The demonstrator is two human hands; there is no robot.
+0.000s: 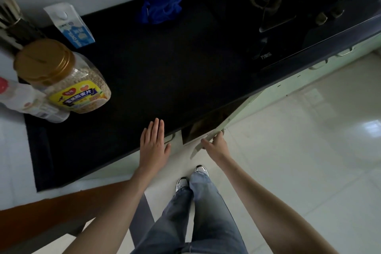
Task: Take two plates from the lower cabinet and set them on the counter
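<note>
A black counter (165, 72) runs across the view above pale green lower cabinets. My left hand (153, 144) hovers flat and open at the counter's front edge, fingers together and pointing away from me. My right hand (215, 143) grips the top edge of a lower cabinet door (208, 136), which stands swung out from the cabinet. The dark cabinet inside (198, 130) shows behind the door. No plates are in sight.
On the counter's left stand an oat jar with a gold lid (64, 76), a white bottle (26, 101) and a milk carton (71, 26). A blue cloth (161, 5) lies at the back. A gas hob (299, 16) fills the right. White tiled floor (299, 140) lies below.
</note>
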